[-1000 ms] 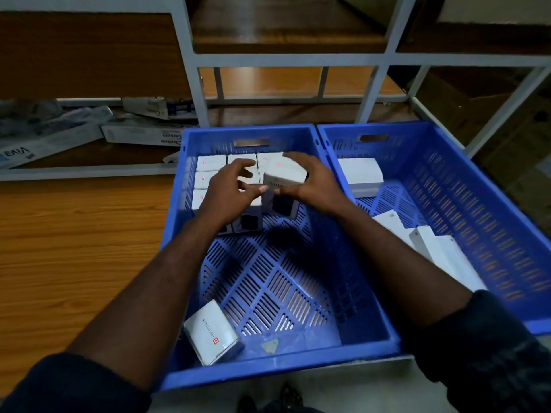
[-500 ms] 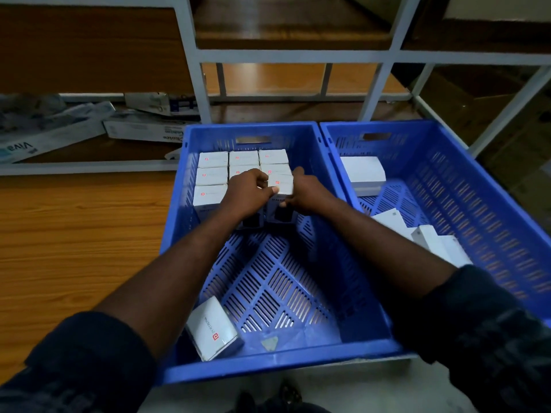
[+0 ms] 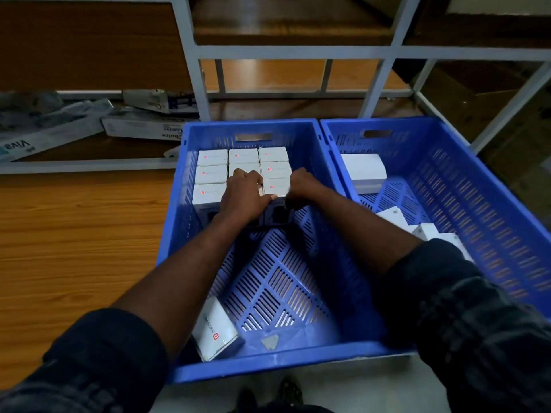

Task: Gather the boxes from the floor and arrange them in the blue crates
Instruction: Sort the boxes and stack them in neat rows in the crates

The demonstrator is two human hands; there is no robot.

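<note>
Two blue crates stand side by side. The left crate (image 3: 268, 365) holds a tight block of white boxes with red logos (image 3: 213, 158) at its far end. My left hand (image 3: 244, 195) and my right hand (image 3: 301, 189) grip the near-right white box (image 3: 275, 186) of that block from either side, seated level with its neighbours. My left fingers lie curled over the middle box of the near row. One more white box (image 3: 216, 335) lies tilted in the left crate's near-left corner. The right crate (image 3: 507, 204) holds a larger white box (image 3: 362, 169) and several loose ones (image 3: 393, 216).
A grey metal rack frame (image 3: 202, 84) rises right behind the crates. Flat cartons (image 3: 140, 128) lie on its low shelf at the left. Wooden floor (image 3: 74, 234) stretches to the left. A small grey scrap (image 3: 269, 342) lies in the left crate. My shoes (image 3: 268, 394) show below.
Both hands carried the white box forward and down, and it now sits in the near row of the block. The camera tilted slightly downward.
</note>
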